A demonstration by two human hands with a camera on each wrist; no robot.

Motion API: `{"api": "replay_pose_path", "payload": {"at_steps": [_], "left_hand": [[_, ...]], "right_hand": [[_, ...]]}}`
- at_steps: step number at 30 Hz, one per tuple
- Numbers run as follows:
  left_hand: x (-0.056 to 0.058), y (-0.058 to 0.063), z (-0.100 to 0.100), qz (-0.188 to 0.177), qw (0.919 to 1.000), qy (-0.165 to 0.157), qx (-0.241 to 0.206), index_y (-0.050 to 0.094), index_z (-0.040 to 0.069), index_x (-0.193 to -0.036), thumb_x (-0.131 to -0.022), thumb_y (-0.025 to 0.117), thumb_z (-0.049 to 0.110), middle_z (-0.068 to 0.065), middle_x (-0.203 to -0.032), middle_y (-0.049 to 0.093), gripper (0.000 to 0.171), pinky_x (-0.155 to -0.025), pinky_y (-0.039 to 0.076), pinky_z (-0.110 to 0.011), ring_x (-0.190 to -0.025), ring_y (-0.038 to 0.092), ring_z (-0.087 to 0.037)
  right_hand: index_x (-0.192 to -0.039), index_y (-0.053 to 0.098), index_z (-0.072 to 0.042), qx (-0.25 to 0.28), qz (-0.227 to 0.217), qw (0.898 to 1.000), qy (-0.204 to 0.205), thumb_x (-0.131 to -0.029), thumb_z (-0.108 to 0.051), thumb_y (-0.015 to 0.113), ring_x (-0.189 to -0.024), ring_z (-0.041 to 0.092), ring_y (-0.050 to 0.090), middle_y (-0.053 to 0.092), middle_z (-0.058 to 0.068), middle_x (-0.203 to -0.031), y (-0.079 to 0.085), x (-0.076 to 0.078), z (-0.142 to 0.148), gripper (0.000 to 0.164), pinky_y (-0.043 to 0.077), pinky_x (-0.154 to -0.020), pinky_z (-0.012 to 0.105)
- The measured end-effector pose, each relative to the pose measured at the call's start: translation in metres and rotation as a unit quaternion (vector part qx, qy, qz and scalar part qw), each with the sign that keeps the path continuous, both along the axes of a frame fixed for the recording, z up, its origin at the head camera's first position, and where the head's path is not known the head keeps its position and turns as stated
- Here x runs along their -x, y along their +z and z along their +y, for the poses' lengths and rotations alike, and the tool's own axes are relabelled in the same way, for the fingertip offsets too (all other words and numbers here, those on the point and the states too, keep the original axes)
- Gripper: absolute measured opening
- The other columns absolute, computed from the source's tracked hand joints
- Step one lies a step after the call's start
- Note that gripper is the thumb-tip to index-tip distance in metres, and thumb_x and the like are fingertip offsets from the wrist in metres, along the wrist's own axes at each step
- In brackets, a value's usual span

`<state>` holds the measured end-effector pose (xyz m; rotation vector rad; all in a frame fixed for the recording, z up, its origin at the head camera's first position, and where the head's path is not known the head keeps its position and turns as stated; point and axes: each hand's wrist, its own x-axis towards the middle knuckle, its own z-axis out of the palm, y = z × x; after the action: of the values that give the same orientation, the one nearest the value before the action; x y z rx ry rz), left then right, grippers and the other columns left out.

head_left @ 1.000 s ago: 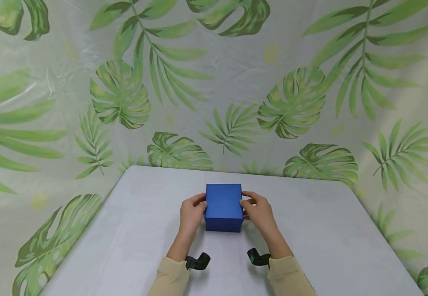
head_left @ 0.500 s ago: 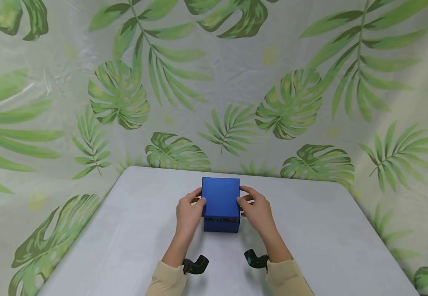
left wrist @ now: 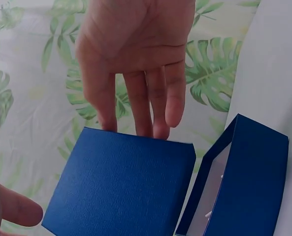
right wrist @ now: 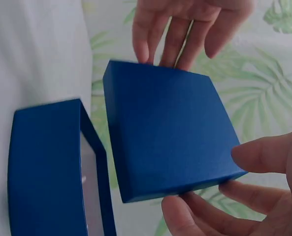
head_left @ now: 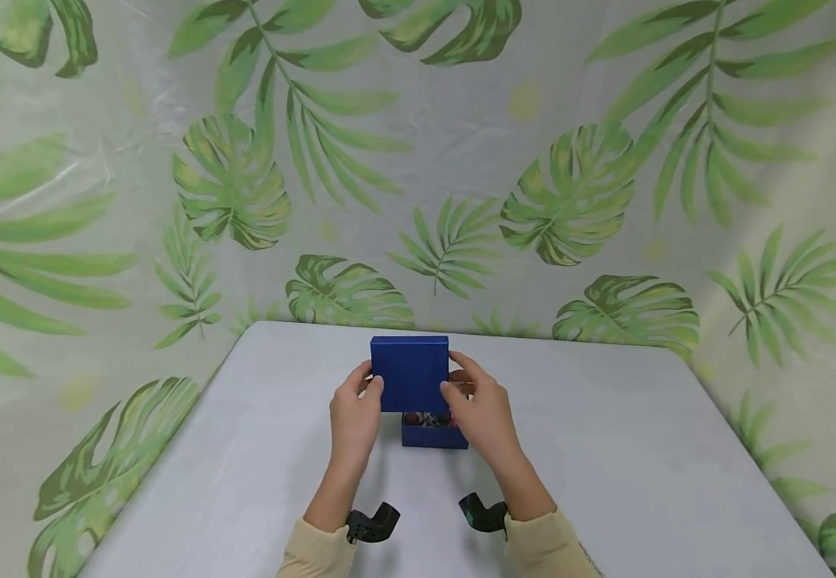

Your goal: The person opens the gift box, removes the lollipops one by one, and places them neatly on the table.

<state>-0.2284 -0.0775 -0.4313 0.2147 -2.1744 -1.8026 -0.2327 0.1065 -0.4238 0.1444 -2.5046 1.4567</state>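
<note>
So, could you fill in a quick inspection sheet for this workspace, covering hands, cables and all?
Surface: white table, with the box on it.
Job's things: blue lid off the box and tilted; small contents show inside, too small to identify.
Clutter: nothing seen.
Hands: left hand and right hand grip opposite sides of the lid; a dark device sits at each wrist.
Cables: nothing seen.
Surroundings: leaf-print sheet behind and at both sides.

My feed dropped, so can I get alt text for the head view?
A person's left hand and right hand hold a tilted blue lid, partly hiding an open blue box on a white table. Small items, too indistinct to name, show inside. A leaf-patterned backdrop is behind.
</note>
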Motion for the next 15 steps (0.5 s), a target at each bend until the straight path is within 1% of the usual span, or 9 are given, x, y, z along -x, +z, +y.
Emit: {"api": "replay_pose_path", "payload": {"at_steps": [2, 5, 9, 11, 15], "left_hand": [[0.002, 0.0, -0.003, 0.008, 0.9999, 0.01, -0.004, 0.059, 0.006, -0.14, -0.101, 0.055, 0.02, -0.014, -0.133, 0.064, 0.042, -0.103, 0.046, -0.055, -0.124, 0.058, -0.032], [0.005, -0.001, -0.01, 0.02, 0.9995, 0.021, -0.009, 0.058, 0.005, -0.139, -0.102, 0.054, 0.022, -0.014, -0.131, 0.064, 0.041, -0.104, 0.046, -0.054, -0.123, 0.058, -0.032], [0.007, -0.003, -0.022, 0.024, 0.9993, 0.028, -0.012, 0.057, 0.008, -0.141, -0.104, 0.053, 0.033, -0.012, -0.131, 0.063, 0.045, -0.102, 0.047, -0.053, -0.123, 0.057, -0.031], [0.008, -0.004, -0.029, 0.03, 0.9991, 0.03, -0.01, 0.055, 0.01, -0.143, -0.104, 0.053, 0.039, -0.013, -0.132, 0.062, 0.049, -0.102, 0.046, -0.055, -0.124, 0.056, -0.031], [0.011, -0.005, -0.041, 0.044, 0.9985, 0.033, -0.008, 0.051, 0.015, -0.148, -0.103, 0.051, 0.049, -0.014, -0.135, 0.059, 0.057, -0.102, 0.046, -0.054, -0.123, 0.055, -0.032]], "right_hand": [[-0.148, 0.051, -0.027, 0.006, 0.0, 1.0, 0.005, -0.097, -0.024, 0.066, -0.107, 0.023, 0.066, 0.068, 0.006, -0.123, 0.001, 0.002, -0.006, 0.053, 0.06, -0.071, 0.039], [-0.149, 0.05, -0.024, 0.015, -0.001, 1.0, 0.012, -0.097, -0.023, 0.066, -0.111, 0.025, 0.065, 0.066, 0.008, -0.129, 0.001, 0.006, -0.017, 0.055, 0.06, -0.079, 0.044], [-0.15, 0.047, -0.018, 0.029, -0.002, 0.999, 0.027, -0.096, -0.021, 0.068, -0.118, 0.03, 0.062, 0.061, 0.011, -0.134, 0.001, 0.01, -0.031, 0.058, 0.054, -0.093, 0.053], [-0.15, 0.046, -0.015, 0.037, -0.001, 0.999, 0.038, -0.094, -0.019, 0.069, -0.12, 0.032, 0.061, 0.059, 0.012, -0.135, 0.002, 0.011, -0.038, 0.06, 0.052, -0.096, 0.055], [-0.149, 0.047, -0.014, 0.042, 0.008, 0.997, 0.057, -0.093, -0.018, 0.07, -0.123, 0.033, 0.058, 0.059, 0.011, -0.136, 0.001, 0.015, -0.049, 0.06, 0.048, -0.1, 0.056]]}}
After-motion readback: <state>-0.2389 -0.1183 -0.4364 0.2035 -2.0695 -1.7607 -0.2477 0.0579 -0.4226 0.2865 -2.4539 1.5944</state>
